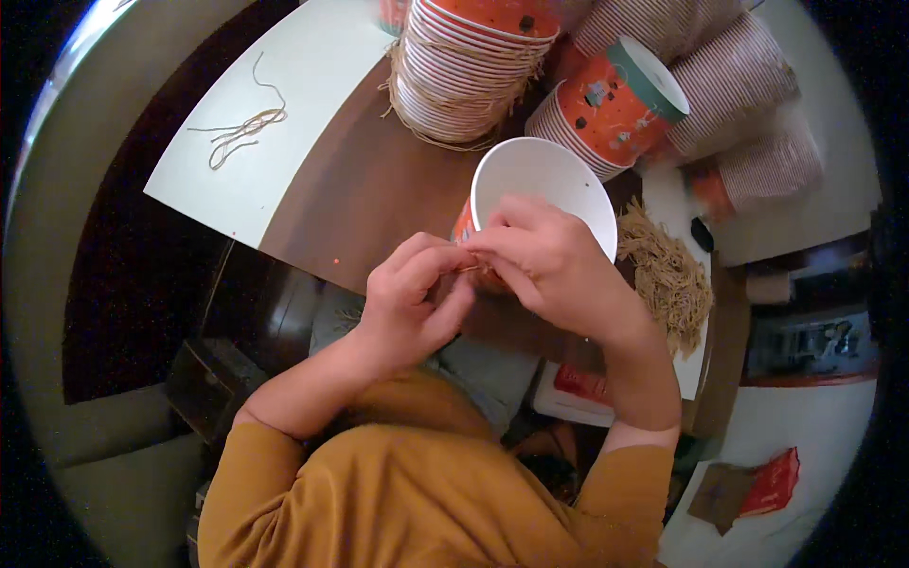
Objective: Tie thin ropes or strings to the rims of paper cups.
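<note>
Centre frame, the left hand (412, 298) and right hand (549, 265) both pinch a string at the cup (540, 175), held over a brown table (350, 189); cup stacks (464, 71) upper centre, twine (672, 275) right.

Open brown tabletop (365, 189) lies left of the paper bucket (542, 180), so there's room to pass on that side. Farther left, only loose string (241, 128) sits on the white board (275, 85). Far side is blocked by a stack of buckets (469, 71). Right is crowded: a tipped bucket stack (615, 99) and a heap of twine (668, 275).
</note>
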Demonstrator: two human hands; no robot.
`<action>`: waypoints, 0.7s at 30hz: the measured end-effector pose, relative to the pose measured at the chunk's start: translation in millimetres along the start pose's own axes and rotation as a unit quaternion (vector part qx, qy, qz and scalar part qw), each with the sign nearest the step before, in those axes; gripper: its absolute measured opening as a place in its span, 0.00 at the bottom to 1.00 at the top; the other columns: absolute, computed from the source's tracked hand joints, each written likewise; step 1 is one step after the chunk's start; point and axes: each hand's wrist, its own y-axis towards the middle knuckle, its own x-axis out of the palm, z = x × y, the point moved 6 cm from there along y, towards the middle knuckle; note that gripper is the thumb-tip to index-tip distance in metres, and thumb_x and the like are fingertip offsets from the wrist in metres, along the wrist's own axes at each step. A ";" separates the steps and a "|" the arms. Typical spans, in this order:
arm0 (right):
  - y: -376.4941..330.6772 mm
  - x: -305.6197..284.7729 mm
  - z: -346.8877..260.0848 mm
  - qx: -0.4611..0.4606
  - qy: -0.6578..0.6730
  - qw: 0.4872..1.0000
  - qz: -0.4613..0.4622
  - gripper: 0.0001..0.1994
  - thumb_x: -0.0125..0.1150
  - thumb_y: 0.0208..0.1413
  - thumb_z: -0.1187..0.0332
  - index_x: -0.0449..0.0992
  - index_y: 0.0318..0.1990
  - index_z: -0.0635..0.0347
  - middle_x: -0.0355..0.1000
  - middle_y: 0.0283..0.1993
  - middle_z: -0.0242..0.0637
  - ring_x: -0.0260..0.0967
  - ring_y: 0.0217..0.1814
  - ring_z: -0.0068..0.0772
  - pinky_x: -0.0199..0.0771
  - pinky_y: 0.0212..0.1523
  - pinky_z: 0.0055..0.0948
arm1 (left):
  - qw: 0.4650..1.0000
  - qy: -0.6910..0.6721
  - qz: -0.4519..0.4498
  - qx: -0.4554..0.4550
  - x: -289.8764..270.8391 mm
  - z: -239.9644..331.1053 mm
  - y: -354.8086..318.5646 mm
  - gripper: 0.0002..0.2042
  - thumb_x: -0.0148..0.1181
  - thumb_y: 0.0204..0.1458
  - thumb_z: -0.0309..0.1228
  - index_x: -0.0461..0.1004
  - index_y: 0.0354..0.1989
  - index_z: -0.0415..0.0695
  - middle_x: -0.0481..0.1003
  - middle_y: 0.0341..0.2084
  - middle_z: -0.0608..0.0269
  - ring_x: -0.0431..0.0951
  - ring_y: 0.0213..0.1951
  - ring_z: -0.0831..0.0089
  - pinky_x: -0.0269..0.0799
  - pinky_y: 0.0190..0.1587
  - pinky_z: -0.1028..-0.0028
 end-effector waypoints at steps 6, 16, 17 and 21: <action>-10.0 -3.2 2.7 0.096 -0.023 0.987 0.128 0.05 0.62 0.48 0.71 0.72 0.30 0.59 0.65 0.30 0.39 0.66 0.32 0.45 0.67 0.33 0.39 | 0.999 -0.013 0.020 -0.037 -0.5 -8.8 0.3 0.07 0.60 0.45 0.19 0.76 0.34 0.40 0.71 0.22 0.65 0.68 0.19 0.83 0.64 0.22 0.82; -25.6 8.3 -22.3 0.009 -0.201 0.971 0.127 0.09 0.62 0.46 0.71 0.75 0.36 0.59 0.67 0.35 0.35 0.64 0.31 0.37 0.62 0.32 0.35 | 0.945 -0.240 0.053 -0.216 15.4 -37.2 -18.5 0.06 0.59 0.49 0.17 0.74 0.36 0.36 0.77 0.33 0.62 0.76 0.34 0.79 0.72 0.39 0.79; -26.1 9.1 -21.2 0.013 -0.201 0.972 0.121 0.10 0.62 0.45 0.71 0.75 0.37 0.60 0.67 0.36 0.35 0.64 0.32 0.37 0.61 0.32 0.35 | 0.945 -0.241 0.056 -0.216 15.7 -39.0 -19.4 0.06 0.59 0.49 0.17 0.74 0.36 0.36 0.77 0.33 0.62 0.76 0.34 0.79 0.72 0.39 0.79; -26.8 8.7 -17.2 0.031 -0.186 0.976 0.108 0.10 0.63 0.43 0.72 0.75 0.37 0.59 0.67 0.37 0.35 0.65 0.34 0.37 0.61 0.34 0.36 | 0.955 -0.206 0.041 -0.211 14.4 -39.6 -20.5 0.06 0.59 0.50 0.18 0.74 0.37 0.36 0.78 0.32 0.61 0.76 0.34 0.79 0.73 0.39 0.79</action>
